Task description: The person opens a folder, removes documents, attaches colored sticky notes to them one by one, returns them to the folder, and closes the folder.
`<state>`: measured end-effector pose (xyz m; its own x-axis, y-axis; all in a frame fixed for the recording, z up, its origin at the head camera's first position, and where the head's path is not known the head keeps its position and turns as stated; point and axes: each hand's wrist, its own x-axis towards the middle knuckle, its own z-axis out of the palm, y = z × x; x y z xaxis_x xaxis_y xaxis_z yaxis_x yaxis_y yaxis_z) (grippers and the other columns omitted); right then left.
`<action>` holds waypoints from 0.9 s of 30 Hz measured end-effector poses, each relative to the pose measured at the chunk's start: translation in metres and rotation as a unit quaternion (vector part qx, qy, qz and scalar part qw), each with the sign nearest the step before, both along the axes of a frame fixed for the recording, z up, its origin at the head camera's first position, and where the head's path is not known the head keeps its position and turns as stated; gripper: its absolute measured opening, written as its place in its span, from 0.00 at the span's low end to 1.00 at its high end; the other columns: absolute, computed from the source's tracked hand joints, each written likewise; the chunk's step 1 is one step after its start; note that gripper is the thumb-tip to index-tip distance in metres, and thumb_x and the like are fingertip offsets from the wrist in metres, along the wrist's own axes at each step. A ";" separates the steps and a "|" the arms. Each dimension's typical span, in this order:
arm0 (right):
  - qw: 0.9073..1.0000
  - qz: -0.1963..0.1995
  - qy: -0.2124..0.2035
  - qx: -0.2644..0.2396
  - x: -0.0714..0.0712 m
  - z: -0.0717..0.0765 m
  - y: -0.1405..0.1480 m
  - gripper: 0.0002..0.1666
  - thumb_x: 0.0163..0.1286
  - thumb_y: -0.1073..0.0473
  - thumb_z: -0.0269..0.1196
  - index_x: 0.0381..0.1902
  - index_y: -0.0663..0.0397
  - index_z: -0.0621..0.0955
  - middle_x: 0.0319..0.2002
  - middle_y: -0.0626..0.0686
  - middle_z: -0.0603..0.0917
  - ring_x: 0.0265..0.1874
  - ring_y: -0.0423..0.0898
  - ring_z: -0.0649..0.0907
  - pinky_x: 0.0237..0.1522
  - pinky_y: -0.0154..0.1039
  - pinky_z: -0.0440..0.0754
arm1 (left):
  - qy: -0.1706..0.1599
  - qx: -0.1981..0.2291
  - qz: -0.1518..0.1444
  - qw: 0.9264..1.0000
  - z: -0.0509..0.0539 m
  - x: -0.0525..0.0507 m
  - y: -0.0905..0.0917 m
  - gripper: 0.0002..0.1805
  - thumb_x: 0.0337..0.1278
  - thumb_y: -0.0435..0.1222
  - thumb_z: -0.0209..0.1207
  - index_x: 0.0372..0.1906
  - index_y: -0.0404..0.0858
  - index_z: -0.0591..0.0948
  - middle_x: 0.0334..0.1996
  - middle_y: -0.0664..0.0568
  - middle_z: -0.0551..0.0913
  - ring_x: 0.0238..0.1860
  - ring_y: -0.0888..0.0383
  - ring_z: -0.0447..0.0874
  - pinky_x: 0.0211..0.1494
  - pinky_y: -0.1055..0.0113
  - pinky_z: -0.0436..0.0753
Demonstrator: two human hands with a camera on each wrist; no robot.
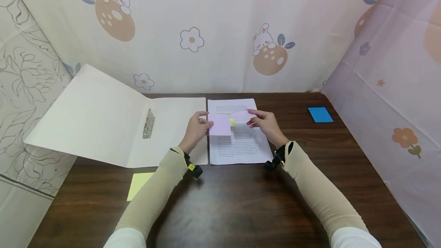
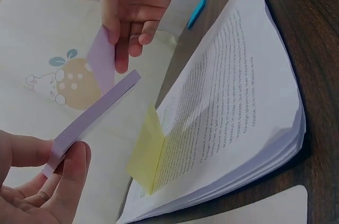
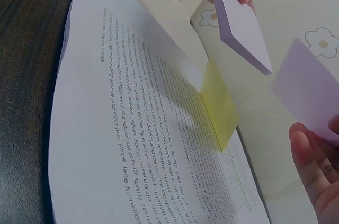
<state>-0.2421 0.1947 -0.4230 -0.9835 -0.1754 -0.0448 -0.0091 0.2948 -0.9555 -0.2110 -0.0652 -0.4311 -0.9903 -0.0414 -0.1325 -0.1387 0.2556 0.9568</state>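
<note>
My left hand [image 1: 197,129] pinches a thick pad of purple sticky notes [image 1: 219,124] by its left edge, above a stack of printed sheets [image 1: 237,152]. A single purple note [image 3: 310,89] is pinched between the thumb and fingers of my right hand [image 1: 268,125], apart from the pad. On the top sheet stands a yellow sticky note [image 2: 146,152], attached along one edge with the rest lifted off the paper. In the right wrist view the pad [image 3: 243,28] hangs above that yellow note.
An open white folder [image 1: 175,125] with a metal clip [image 1: 149,124] lies left of the sheets, its cover tilted up. A yellow pad [image 1: 138,183] is near my left forearm. A blue pad [image 1: 320,115] lies at the back right. Patterned curtains [image 1: 220,30] border the table [image 1: 241,202].
</note>
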 end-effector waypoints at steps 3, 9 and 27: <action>1.000 0.003 -0.005 -0.001 0.001 0.001 0.001 0.22 0.73 0.68 0.51 0.64 0.60 0.75 0.62 0.64 0.77 0.38 0.47 0.85 0.43 0.32 0.84 | -0.002 -0.007 -0.003 1.000 0.001 0.001 -0.002 0.26 0.64 0.33 0.58 0.66 0.39 0.68 0.42 0.42 0.83 0.36 0.53 0.85 0.40 0.63 0.86; 1.000 0.005 -0.015 -0.014 0.002 -0.001 0.002 0.26 0.72 0.71 0.45 0.65 0.61 0.74 0.69 0.60 0.71 0.43 0.47 0.84 0.42 0.30 0.83 | 0.008 -0.021 -0.012 1.000 0.004 0.006 -0.008 0.25 0.64 0.32 0.57 0.66 0.41 0.70 0.41 0.41 0.83 0.35 0.52 0.85 0.38 0.64 0.86; 0.998 -0.012 -0.035 -0.060 -0.001 -0.006 0.003 0.25 0.74 0.66 0.41 0.64 0.64 0.73 0.70 0.59 0.70 0.35 0.39 0.85 0.41 0.30 0.84 | -0.012 -0.050 -0.047 0.998 0.009 0.021 -0.026 0.22 0.65 0.34 0.58 0.63 0.38 0.70 0.41 0.40 0.83 0.33 0.52 0.85 0.39 0.60 0.86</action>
